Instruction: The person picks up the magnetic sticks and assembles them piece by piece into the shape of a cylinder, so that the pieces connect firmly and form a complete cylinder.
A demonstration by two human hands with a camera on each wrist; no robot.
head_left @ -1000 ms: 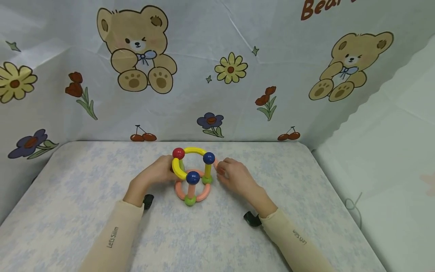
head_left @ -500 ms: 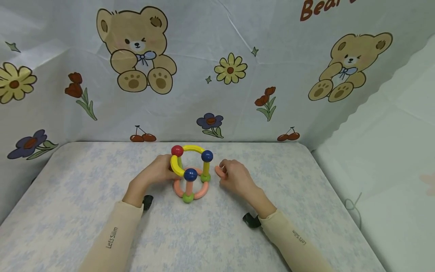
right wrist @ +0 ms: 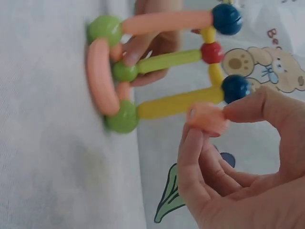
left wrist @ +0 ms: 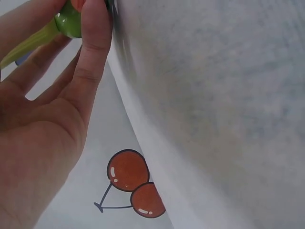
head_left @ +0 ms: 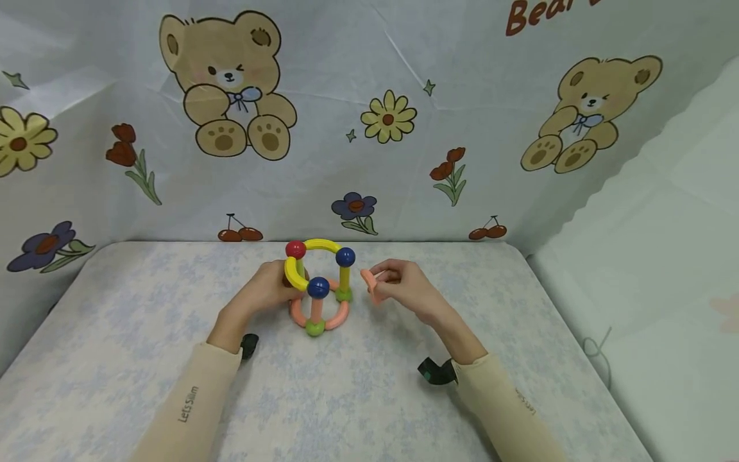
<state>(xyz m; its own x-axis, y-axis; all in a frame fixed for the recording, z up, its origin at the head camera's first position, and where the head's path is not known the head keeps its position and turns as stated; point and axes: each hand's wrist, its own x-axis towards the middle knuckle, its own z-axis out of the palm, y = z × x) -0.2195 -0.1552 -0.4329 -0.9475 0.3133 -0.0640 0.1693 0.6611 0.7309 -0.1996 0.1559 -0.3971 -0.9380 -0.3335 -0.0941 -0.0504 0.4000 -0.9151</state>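
Observation:
A frame of magnetic rods and balls stands on the table point(head_left: 323, 398). Pink curved rods point(right wrist: 101, 78) and green balls point(head_left: 315, 328) form its base ring. Pink, yellow and light green uprights carry a red ball point(head_left: 296, 249) and two blue balls point(head_left: 318, 287), linked by yellow curved rods point(head_left: 322, 244). At the frame's left side my left hand point(head_left: 268, 285) pinches a green base ball point(left wrist: 69, 21) between thumb and fingers. Just right of the frame, apart from it, my right hand point(head_left: 407, 289) pinches a loose pink curved rod point(head_left: 370, 286) between thumb and fingertips.
Behind the table hangs a white cloth point(head_left: 323, 179) printed with bears, flowers and cherries. A black wrist mount point(head_left: 437, 371) sits under the right sleeve, another point(head_left: 249, 346) by the left. A thin cord point(head_left: 600, 353) hangs beyond the table's right edge.
My right hand has raised the pink curved rod and turned it more upright. The frame has shifted slightly left and away, with my left hand still on it.

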